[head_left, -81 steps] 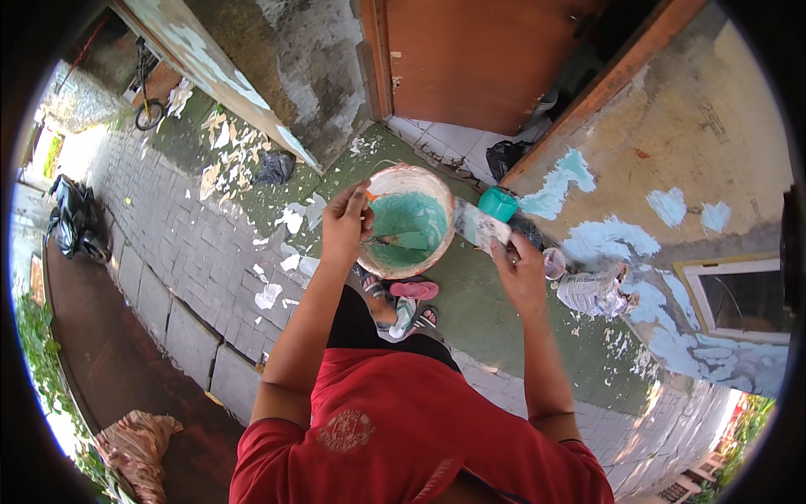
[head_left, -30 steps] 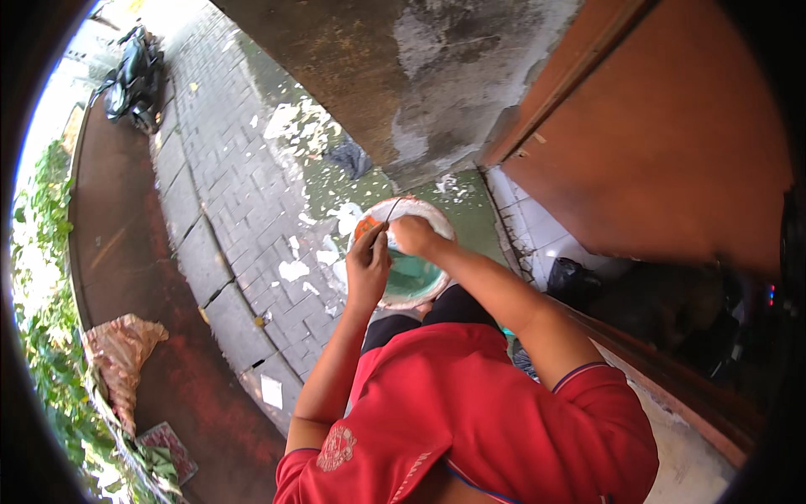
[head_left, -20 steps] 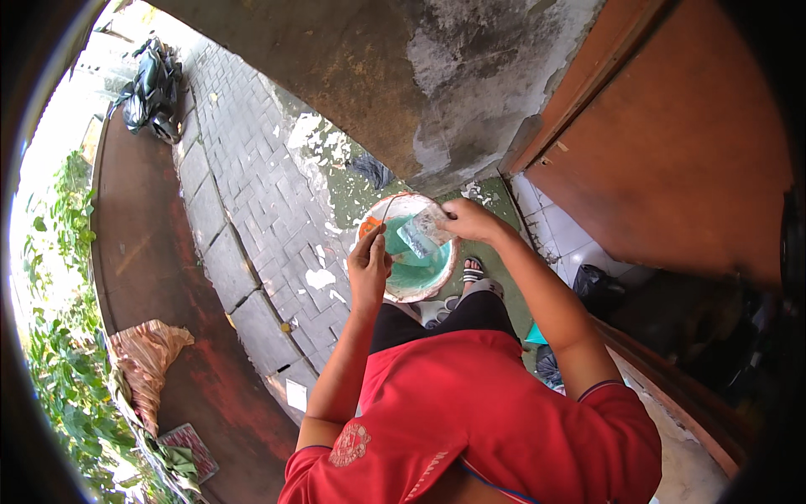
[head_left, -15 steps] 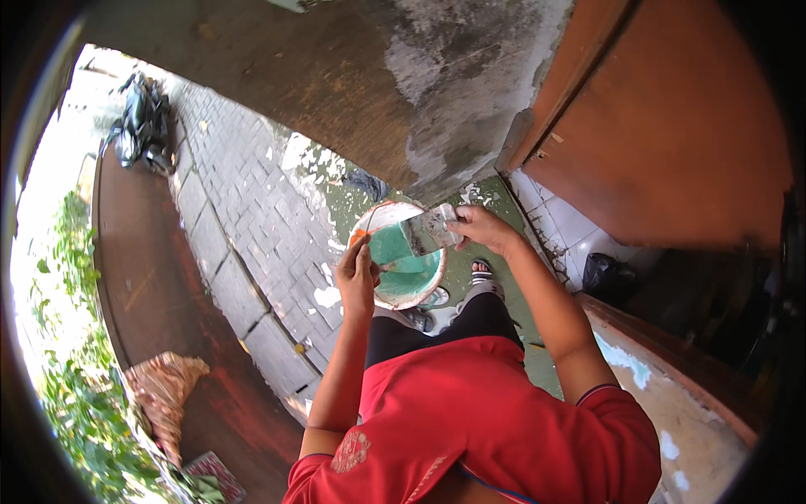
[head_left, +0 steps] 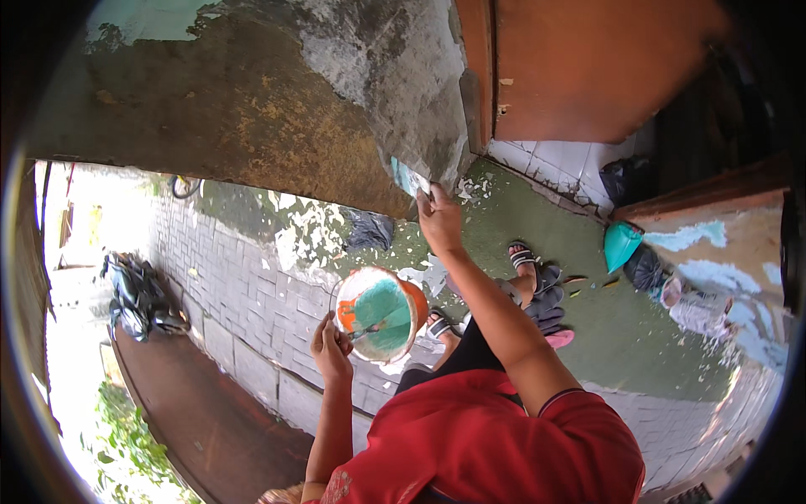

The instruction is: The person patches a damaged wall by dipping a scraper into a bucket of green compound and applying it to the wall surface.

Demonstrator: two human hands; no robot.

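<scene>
We've got the right hand (head_left: pixel 440 223) clenched on the scraper (head_left: pixel 416 182) at the far wall (head_left: pixel 403 101), long axis angled far-left; left hand (head_left: pixel 331 346), nearer the bucket (head_left: pixel 413 298), grips its wire handle (head_left: pixel 331 296) at left.

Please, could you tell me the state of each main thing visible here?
Left hand: closed on wire handle
Right hand: closed on scraper
Scraper: held at wall, pale-blue patch showing
Bucket: uncovered, green paste inside
Wall: patchy, unevenly coloured
Door: open
Dark bag near wall: crumpled
Motorcycle: parked, riderless
</scene>
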